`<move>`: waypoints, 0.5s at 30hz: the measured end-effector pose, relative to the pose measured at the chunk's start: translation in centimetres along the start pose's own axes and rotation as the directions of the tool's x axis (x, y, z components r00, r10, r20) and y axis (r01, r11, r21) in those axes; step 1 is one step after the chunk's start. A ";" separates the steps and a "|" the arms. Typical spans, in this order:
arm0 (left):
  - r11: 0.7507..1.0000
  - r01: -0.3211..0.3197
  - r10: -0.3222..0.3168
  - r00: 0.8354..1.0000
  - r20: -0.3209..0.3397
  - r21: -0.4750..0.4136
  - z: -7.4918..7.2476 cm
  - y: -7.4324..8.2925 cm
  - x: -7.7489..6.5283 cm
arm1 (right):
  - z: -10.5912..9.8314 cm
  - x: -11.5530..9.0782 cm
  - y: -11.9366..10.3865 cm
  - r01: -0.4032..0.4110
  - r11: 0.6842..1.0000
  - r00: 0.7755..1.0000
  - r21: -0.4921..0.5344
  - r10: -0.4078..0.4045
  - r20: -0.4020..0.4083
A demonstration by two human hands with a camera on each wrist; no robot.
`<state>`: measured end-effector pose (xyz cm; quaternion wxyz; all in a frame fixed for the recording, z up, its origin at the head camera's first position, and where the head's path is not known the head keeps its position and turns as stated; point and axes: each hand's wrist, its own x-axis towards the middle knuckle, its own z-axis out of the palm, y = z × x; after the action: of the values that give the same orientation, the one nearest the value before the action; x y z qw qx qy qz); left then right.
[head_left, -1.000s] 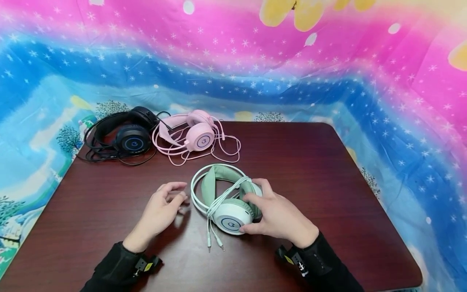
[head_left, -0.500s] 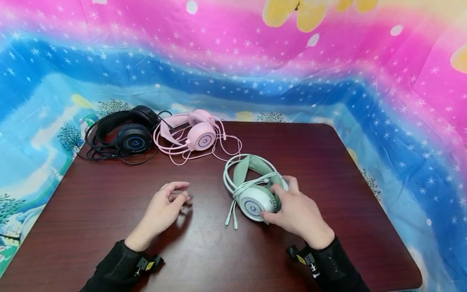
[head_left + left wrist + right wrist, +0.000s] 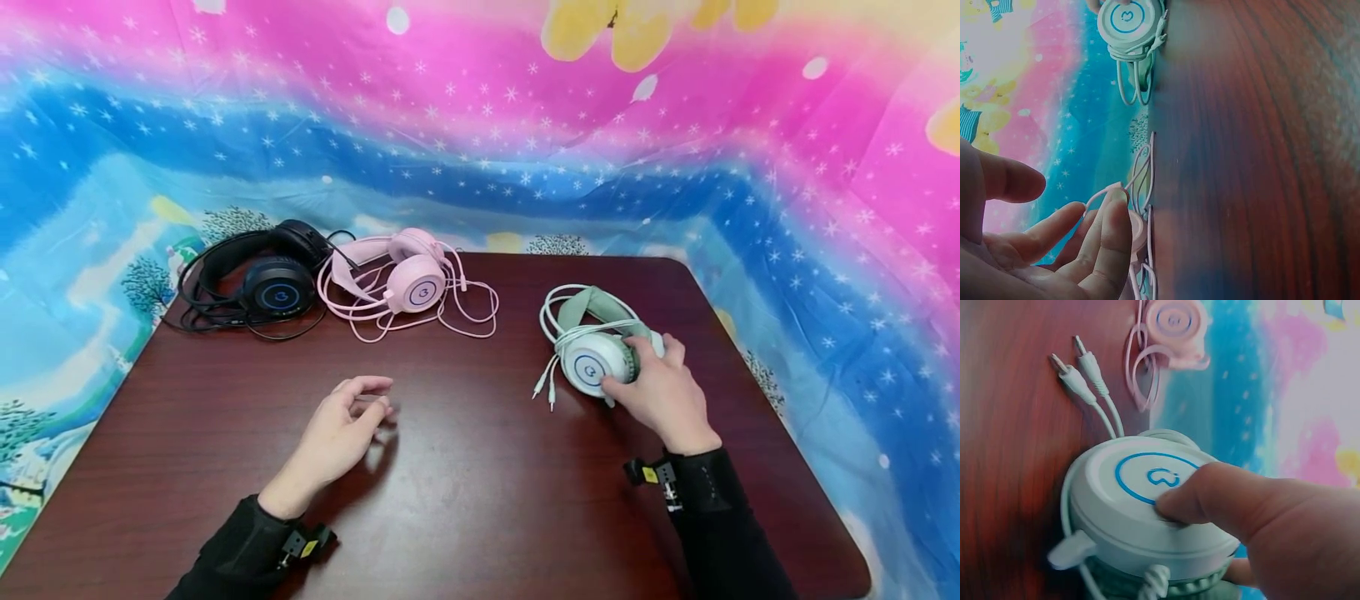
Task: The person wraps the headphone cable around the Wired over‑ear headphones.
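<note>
Green-and-white headphones [image 3: 592,364] are at the right of the table in the head view, their cable wrapped around the band and two plugs dangling at the left. My right hand [image 3: 663,392] grips them by the ear cups. In the right wrist view the thumb [image 3: 1194,494] presses on the round logo face of one cup [image 3: 1104,487]. My left hand [image 3: 341,433] rests at the middle left of the table, fingers loosely bent, holding nothing; the left wrist view shows its thumb and fingers apart.
Pink headphones [image 3: 417,283] with a loose looped cable lie at the back of the brown table [image 3: 480,500]. Black headphones [image 3: 277,287] lie beside them, at the back left corner. A patterned cloth [image 3: 480,125] hangs behind the table and along its sides.
My right hand has carried the green-and-white headphones from the table's middle to the right and farther back. My left hand and the other two headphones have stayed in place.
</note>
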<state>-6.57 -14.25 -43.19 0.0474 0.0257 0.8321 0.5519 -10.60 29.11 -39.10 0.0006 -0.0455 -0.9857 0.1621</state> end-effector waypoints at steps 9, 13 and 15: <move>0.977 -0.085 0.100 0.993 -0.068 0.194 -0.3 0.1 -0.3 | 0.0 5.0 3.8 -0.129 0.990 0.990 0.064 0.132 -0.051; 0.975 -0.093 0.104 0.993 -0.048 0.200 -0.3 0.2 -0.4 | 0.1 7.0 5.8 -0.192 0.977 0.976 0.097 0.200 -0.088; 0.976 -0.090 0.101 0.994 -0.041 0.199 -0.3 0.3 -0.5 | 0.1 7.9 6.7 -0.213 0.972 0.969 0.104 0.223 -0.102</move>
<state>-6.09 -14.44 -42.82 -0.0030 0.0562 0.8814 0.4691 -17.87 36.13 -41.40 0.0406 -0.1627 -0.9646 0.2035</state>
